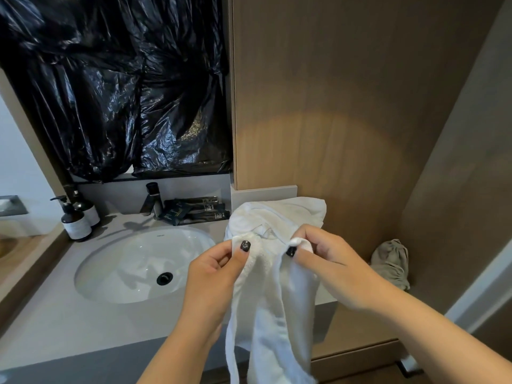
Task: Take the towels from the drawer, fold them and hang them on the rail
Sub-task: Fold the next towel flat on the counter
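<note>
Left hand [219, 266]: pinched one corner of the white towel [279, 306].
Right hand [322, 254]: pinched the other corner.
Advice: corners should meet evenly (edges aligned).

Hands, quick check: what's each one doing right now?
Left hand: closed, pinching a top corner of the white towel.
Right hand: closed, pinching the towel's other top corner.

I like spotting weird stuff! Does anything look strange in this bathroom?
Yes: crinkled black plastic sheeting covers the wall above the sink, where a mirror would usually be. Also, a grey cloth bag lies slumped on the low wooden shelf. The white towel pinched by the left hand and right hand looks fine.
</note>
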The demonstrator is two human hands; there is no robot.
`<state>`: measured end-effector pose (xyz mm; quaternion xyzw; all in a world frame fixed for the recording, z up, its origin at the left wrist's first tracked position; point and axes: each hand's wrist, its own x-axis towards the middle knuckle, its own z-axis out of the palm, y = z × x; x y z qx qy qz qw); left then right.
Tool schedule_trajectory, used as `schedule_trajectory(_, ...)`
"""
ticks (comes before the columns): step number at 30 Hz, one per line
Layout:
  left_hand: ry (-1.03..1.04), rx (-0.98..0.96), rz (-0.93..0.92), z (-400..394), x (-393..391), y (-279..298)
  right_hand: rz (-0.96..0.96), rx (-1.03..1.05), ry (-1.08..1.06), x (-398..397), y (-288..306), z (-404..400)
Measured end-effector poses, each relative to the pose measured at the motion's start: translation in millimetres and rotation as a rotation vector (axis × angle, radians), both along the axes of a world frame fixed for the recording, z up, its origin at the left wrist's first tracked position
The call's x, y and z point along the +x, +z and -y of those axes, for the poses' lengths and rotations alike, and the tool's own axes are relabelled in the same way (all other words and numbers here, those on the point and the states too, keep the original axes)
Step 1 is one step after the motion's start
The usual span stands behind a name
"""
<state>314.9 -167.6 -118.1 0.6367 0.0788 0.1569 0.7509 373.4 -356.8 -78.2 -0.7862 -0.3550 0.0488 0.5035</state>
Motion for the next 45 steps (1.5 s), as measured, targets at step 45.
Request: schedule_trajectory(45, 0.064, 0.508, 0.173, 20.8, -9.4, -14.5, -0.173, 0.128, -0.108, -3.4, -19.6, -18.0)
